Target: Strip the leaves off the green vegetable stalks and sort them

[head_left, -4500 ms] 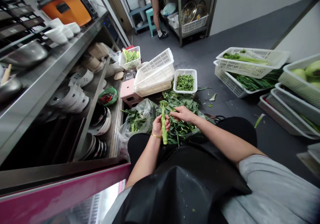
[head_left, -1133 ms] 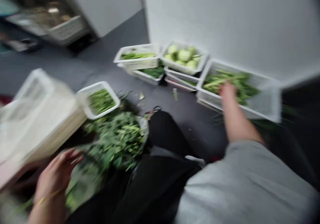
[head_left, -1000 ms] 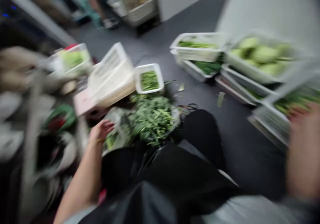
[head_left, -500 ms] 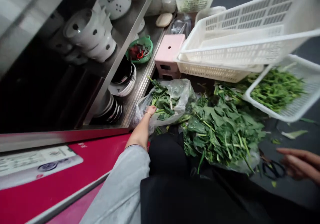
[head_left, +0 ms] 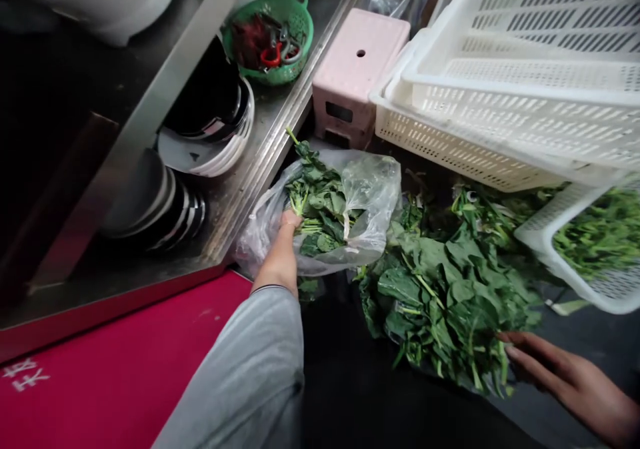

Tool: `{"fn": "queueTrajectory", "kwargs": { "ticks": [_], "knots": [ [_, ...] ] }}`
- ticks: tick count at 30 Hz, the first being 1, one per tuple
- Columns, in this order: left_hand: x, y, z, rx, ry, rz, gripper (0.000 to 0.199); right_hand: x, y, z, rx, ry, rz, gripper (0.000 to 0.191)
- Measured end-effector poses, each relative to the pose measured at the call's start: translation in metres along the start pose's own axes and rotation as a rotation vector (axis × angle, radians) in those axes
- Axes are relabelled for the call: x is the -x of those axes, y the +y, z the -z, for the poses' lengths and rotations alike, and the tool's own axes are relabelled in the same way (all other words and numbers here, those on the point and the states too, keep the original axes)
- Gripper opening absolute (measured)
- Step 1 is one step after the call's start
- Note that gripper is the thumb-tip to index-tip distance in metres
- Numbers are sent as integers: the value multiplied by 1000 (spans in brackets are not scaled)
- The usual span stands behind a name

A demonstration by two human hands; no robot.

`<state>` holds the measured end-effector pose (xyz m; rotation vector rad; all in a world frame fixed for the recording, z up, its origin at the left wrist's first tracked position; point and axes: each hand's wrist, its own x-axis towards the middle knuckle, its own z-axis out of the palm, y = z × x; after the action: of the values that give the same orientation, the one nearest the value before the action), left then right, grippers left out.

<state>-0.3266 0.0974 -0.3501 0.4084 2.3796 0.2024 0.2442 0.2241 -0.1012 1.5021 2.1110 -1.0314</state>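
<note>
My left hand (head_left: 291, 219) is closed around the stems of a bunch of leafy greens (head_left: 325, 195). The bunch lies in an opened clear plastic bag (head_left: 373, 175), its leaves spreading away from my fist. To the right of the bag is a larger heap of leafy greens (head_left: 445, 275). My right hand (head_left: 560, 369) is at the heap's near right edge, fingers stretched out and apart, with the tips at the stems. Whether they touch is hard to tell. It holds nothing that I can see.
A pink stool (head_left: 360, 55) stands beyond the bag, beside stacked white baskets (head_left: 450, 135). Another white basket (head_left: 575, 269) holds cut greens at the right. Along the left, a metal shelf (head_left: 280, 142) carries bowls (head_left: 215, 162) and a green colander (head_left: 305, 29) with scissors.
My right hand has moved left to the edge of the large heap. My left hand stays on the stems in the bag. The view has shifted closer, and the scissors on the floor no longer show.
</note>
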Motion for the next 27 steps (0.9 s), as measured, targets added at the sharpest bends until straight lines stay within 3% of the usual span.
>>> {"fn": "queueTrajectory", "kwargs": {
  "ticks": [3,7,9,16,20,23,27],
  "knots": [
    [16,-24,2,27,-32,-38,27,3,4,-10,-99,-169,27,43],
    [37,-61,13,44,-30,-74,28,19,22,-37,-82,-131,62,33],
    [43,-68,12,42,-8,-111,31,27,29,-49,-53,-149,84,32],
    [58,-47,-22,-131,41,-267,33,33,26,-67,79,-237,148,41],
    [66,-35,-37,-247,50,-234,49,31,28,-74,123,-215,158,45],
    [67,-33,-36,-307,29,-181,62,36,30,-76,155,-166,158,46],
    [67,-35,-26,-354,-84,-133,56,47,36,-79,150,-144,150,43]
  ]
}}
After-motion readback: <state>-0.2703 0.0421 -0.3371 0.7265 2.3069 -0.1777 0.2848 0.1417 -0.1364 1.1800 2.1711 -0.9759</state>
